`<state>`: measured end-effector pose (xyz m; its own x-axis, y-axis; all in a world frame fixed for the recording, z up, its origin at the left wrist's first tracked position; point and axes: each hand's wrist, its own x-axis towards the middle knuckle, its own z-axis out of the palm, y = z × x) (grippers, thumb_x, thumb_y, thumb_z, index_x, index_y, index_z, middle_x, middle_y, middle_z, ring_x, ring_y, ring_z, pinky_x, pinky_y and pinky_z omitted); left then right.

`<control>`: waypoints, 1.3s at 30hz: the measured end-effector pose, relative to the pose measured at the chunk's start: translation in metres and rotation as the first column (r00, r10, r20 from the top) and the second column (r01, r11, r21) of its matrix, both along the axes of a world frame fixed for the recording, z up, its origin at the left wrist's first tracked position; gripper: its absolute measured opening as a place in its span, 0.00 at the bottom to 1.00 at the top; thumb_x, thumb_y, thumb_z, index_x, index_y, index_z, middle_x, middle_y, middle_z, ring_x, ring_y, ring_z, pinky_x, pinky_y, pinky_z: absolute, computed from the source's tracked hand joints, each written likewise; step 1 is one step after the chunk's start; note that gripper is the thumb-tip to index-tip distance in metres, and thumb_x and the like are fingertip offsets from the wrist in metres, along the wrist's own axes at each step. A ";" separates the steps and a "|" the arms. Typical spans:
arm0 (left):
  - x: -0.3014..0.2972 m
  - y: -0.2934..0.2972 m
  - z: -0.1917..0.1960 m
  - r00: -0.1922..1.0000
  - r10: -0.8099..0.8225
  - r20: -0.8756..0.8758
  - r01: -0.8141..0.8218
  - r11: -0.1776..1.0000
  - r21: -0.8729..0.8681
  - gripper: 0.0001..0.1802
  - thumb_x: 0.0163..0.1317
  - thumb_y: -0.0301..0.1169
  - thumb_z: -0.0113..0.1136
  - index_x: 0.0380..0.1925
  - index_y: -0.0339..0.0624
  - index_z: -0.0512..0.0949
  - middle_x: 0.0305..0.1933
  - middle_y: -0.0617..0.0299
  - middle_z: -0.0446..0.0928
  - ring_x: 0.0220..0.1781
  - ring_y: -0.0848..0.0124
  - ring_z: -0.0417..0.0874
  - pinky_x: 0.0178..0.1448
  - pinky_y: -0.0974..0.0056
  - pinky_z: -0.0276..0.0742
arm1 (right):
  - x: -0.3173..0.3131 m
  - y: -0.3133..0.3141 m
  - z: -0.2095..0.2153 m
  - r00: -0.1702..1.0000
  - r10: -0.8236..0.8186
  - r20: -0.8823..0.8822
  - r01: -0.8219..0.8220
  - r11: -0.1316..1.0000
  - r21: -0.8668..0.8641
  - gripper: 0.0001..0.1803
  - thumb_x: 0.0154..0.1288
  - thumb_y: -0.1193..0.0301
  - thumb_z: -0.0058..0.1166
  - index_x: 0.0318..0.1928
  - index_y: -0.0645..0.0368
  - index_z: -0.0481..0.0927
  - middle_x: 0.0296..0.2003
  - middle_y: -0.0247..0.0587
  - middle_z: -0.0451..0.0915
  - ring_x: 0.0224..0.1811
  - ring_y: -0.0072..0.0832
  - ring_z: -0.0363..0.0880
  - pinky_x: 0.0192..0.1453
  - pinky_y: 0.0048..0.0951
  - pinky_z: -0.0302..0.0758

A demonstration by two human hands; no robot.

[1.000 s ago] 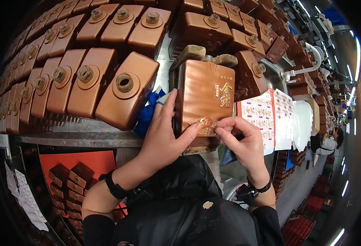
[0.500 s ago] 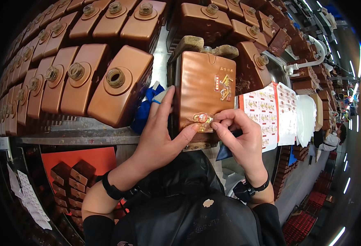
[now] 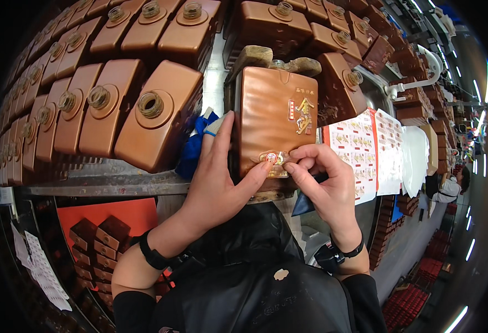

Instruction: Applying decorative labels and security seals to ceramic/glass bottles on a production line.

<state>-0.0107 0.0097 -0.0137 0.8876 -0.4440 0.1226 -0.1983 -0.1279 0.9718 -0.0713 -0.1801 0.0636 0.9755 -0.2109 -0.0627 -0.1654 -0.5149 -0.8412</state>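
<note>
A flat copper-brown bottle (image 3: 269, 114) lies on its back in front of me, its neck between the arms of a worn wooden rest (image 3: 255, 55). Gold raised lettering and a small red label mark its upper face. Near its lower edge sits a small gold-and-red sticker (image 3: 271, 159). My left hand (image 3: 213, 180) stretches its fingers along the bottle's left side, while its thumb tip presses on the sticker. With thumb and forefinger, my right hand (image 3: 331, 183) pinches the sticker's right end. Those fingertips partly hide that end.
Rows of similar open-necked brown bottles (image 3: 155, 119) crowd the left and back. A blue cloth (image 3: 191, 152) is beside my left fingers. Sticker sheets (image 3: 355, 147) lie to the right, near a white curved pipe (image 3: 430, 66). Lower left, more brown bottles (image 3: 113, 230) stand by a red board (image 3: 138, 211).
My left thumb has moved slightly right and up onto the sticker. The right hand keeps its pinch in nearly the same place.
</note>
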 end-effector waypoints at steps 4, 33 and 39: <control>0.001 -0.005 0.003 0.999 0.054 0.007 -0.054 0.998 0.029 0.50 0.64 0.41 0.70 0.73 0.22 0.52 0.62 0.34 0.67 0.64 0.46 0.72 0.70 0.53 0.66 | 0.000 -0.001 0.000 1.000 0.007 0.004 -0.007 1.000 0.000 0.08 0.65 0.77 0.66 0.43 0.63 0.83 0.25 0.30 0.79 0.27 0.15 0.76 0.35 0.20 0.75; -0.003 -0.010 0.007 0.995 0.094 -0.020 -0.093 0.995 0.018 0.49 0.65 0.40 0.70 0.74 0.24 0.53 0.61 0.39 0.68 0.61 0.51 0.74 0.67 0.55 0.69 | -0.007 -0.017 0.001 0.985 -0.096 0.145 0.143 0.923 -0.357 0.22 0.60 0.70 0.71 0.53 0.59 0.79 0.37 0.36 0.82 0.23 0.24 0.72 0.30 0.26 0.72; 0.001 -0.012 0.008 0.995 0.092 0.028 -0.093 0.993 0.065 0.51 0.65 0.40 0.70 0.75 0.27 0.50 0.62 0.42 0.67 0.62 0.54 0.73 0.70 0.54 0.67 | -0.001 -0.015 -0.029 0.992 -0.123 0.021 0.121 0.991 0.057 0.48 0.58 0.60 0.75 0.73 0.65 0.64 0.56 0.46 0.78 0.30 0.21 0.72 0.36 0.24 0.73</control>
<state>-0.0094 -0.0023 -0.0059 0.9222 -0.3681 0.1183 -0.2069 -0.2112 0.9553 -0.0724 -0.1946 0.0343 0.9440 -0.3254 -0.0537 -0.2030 -0.4448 -0.8723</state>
